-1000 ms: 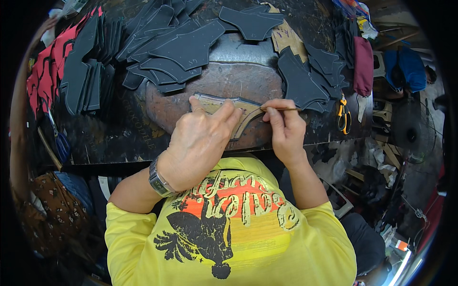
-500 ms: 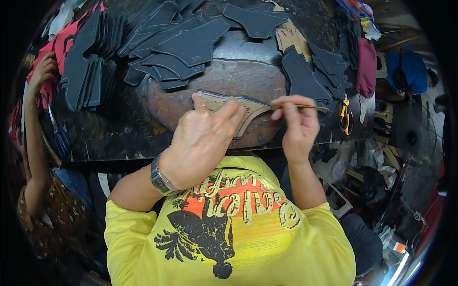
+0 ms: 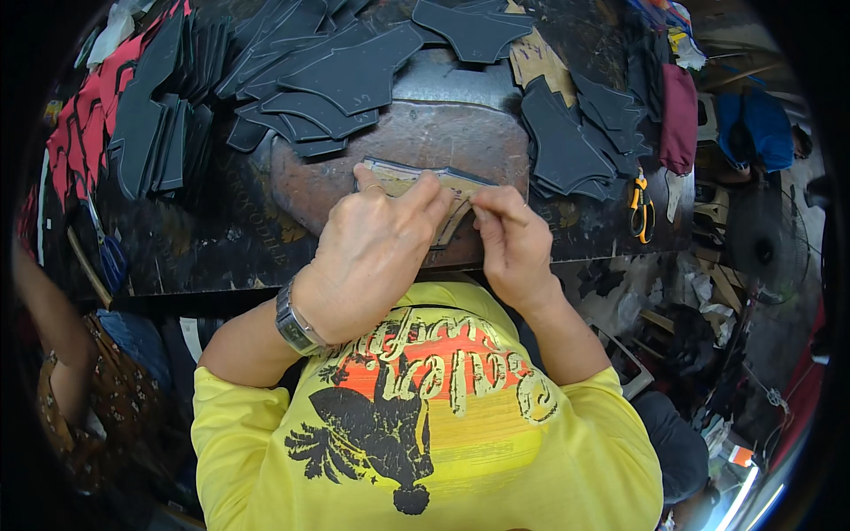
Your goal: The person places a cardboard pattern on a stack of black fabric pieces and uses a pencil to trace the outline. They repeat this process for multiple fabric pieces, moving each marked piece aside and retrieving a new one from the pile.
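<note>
A tan pattern template (image 3: 459,188) lies over a dark piece of sheet material, whose edge shows along the far side, on a worn brown board (image 3: 443,133). My left hand (image 3: 376,234) lies across the template with its fingers stretched out, pressing it down. At the template's right edge, my right hand (image 3: 513,234) pinches a thin brown pen-like stick, which is now mostly hidden by the fingers. Beyond both hands, dark cut pieces (image 3: 345,75) lie in an overlapping heap. More dark cut pieces (image 3: 567,142) are stacked to the right of the board.
Upright dark pieces (image 3: 159,133) and red pieces (image 3: 97,106) stand at the left. Orange-handled snips (image 3: 639,208) and a maroon cloth item (image 3: 678,119) are at the table's right. A co-worker's arm (image 3: 53,310) is at far left, near blue-handled scissors (image 3: 111,257).
My right hand has moved left and nearer to me along the template's edge, and the stick is now mostly hidden. My left hand stays on the template. The co-worker's hand has left the red pieces.
</note>
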Motion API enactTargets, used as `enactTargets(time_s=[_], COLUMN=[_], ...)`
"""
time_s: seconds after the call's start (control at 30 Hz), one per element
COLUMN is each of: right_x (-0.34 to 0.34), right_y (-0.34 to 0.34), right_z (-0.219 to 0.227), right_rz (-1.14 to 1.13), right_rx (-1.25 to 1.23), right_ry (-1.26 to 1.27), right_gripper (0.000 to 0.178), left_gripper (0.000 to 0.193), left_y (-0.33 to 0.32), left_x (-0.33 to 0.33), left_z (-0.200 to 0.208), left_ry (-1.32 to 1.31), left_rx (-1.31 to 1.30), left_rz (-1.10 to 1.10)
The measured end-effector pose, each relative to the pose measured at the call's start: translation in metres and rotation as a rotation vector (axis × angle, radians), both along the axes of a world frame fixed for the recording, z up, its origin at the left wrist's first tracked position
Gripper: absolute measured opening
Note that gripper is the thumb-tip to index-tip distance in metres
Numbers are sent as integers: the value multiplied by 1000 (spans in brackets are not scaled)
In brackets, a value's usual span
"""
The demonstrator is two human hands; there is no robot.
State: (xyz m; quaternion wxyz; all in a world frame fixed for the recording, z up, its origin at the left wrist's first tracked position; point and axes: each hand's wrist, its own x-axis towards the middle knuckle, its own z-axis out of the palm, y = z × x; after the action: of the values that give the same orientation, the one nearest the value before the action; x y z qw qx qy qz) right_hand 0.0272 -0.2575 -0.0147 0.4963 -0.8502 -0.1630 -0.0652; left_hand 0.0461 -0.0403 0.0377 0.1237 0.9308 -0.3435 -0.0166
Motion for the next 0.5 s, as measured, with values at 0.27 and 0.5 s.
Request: enactTargets(time_s=[0.27,0.5], right_x=[-7,-4], right_y=[-1,-6], right_z=[0,2], right_rz=[155,168], right_rx=[-69,4], right_ry=[-55,-5], right_gripper=[14,13], left_gripper=[55,56], left_y=[1,1], left_x=[-1,0], left_z=[-1,-1], left_ry=[172,105], left_rx=[27,5], left_rz=[25,18])
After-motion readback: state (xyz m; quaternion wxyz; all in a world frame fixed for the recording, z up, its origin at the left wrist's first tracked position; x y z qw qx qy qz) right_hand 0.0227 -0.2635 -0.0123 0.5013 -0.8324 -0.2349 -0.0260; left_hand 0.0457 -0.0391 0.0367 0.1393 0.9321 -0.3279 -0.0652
